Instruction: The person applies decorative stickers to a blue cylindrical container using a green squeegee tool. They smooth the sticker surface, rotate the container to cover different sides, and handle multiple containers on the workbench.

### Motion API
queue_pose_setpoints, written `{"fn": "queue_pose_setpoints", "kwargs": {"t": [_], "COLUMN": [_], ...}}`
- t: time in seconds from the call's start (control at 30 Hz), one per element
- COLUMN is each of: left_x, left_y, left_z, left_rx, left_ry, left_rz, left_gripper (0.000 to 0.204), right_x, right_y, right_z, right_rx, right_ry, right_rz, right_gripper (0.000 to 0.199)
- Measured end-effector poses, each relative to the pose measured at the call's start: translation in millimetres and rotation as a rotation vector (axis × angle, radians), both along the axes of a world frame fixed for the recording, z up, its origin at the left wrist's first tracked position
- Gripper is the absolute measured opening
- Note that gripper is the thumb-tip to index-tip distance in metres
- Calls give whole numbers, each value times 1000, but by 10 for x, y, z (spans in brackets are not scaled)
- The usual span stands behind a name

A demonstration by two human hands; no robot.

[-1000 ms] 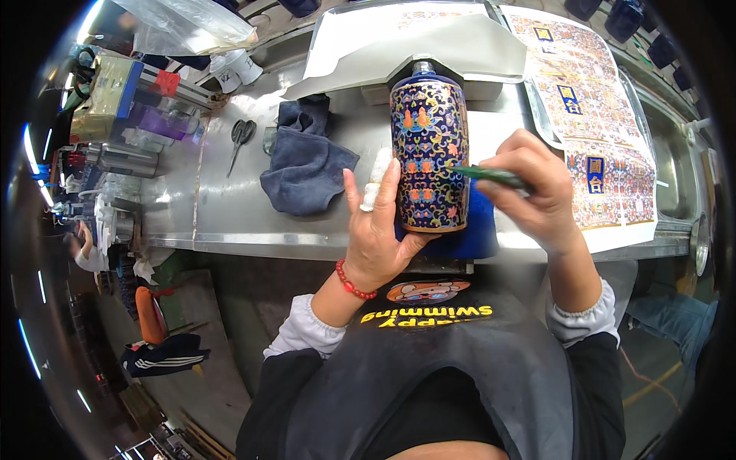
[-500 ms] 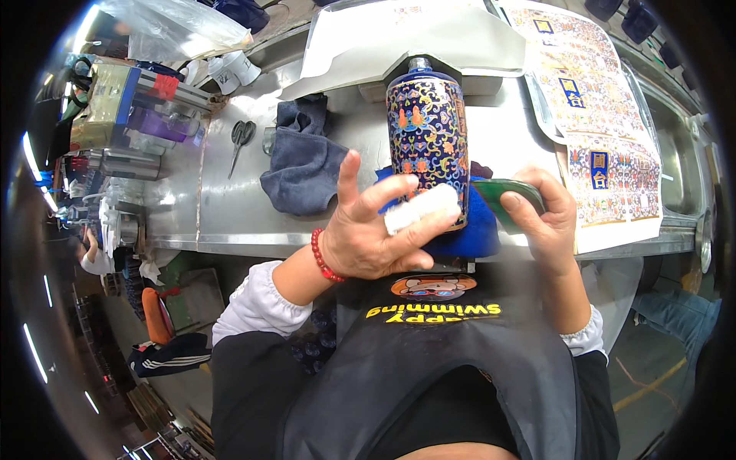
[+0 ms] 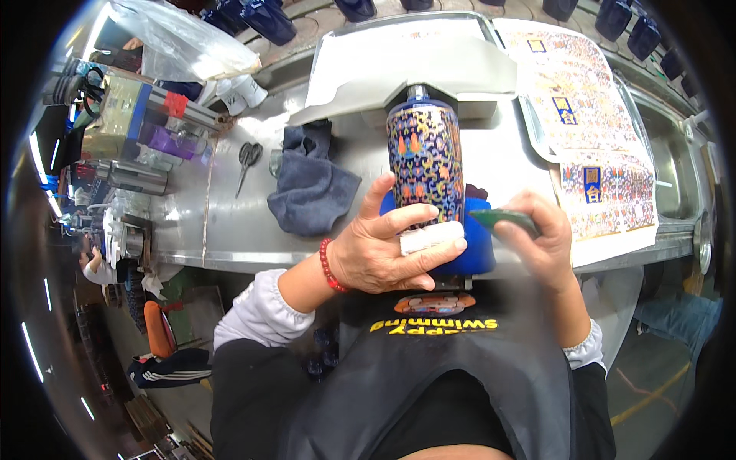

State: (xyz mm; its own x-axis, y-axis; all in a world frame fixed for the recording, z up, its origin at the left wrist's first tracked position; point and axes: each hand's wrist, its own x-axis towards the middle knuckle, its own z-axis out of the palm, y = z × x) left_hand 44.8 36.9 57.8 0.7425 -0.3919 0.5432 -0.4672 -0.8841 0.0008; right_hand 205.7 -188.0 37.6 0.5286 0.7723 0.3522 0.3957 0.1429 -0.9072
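Observation:
A dark blue bottle [image 3: 424, 161] with a colourful floral pattern lies with its neck pointing away from me, its base end over a blue pad [image 3: 479, 245]. My left hand [image 3: 383, 249] is at the bottle's base end, fingers spread in front of it; whether they touch the bottle I cannot tell. One of those fingers has a white wrapping [image 3: 432, 238] around it. To the right of the bottle, my right hand [image 3: 543, 236] pinches a flat green scraper [image 3: 512, 221], its tip close to the bottle's side. Motion blurs this hand slightly.
A grey-blue cloth [image 3: 314, 188] and black scissors [image 3: 248, 157] lie left on the metal table [image 3: 238, 215]. Patterned sheets [image 3: 606, 153] lie at right, beside a sink [image 3: 667, 146]. White paper [image 3: 399, 61] covers a tray behind the bottle. Dark blue vessels [image 3: 268, 21] stand at the far edge.
The whole view has shifted, so the table sits lower in it. The green scraper has turned flatter, showing a narrower face. The left hand keeps its place by the bottle's base.

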Motion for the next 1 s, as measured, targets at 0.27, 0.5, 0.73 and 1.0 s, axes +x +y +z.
{"fn": "queue_pose_setpoints", "kwargs": {"t": [0.27, 0.5, 0.73, 1.0], "left_x": [-54, -429, -274, -55], "left_y": [172, -369, -436, 54], "left_z": [-161, -469, -489, -444], "left_rx": [-282, -532, -442, -592], "left_ry": [-45, -98, 51, 190], "left_rz": [314, 478, 622, 380], "left_gripper": [56, 63, 107, 132], "right_x": [320, 360, 498, 200], "right_y": [619, 1257, 1104, 826], "right_z": [225, 990, 724, 563], "right_rx": [5, -386, -109, 69], "right_ry": [-607, -632, -521, -874], "right_rz": [-48, 333, 437, 30], "right_gripper": [21, 18, 14, 32]}}
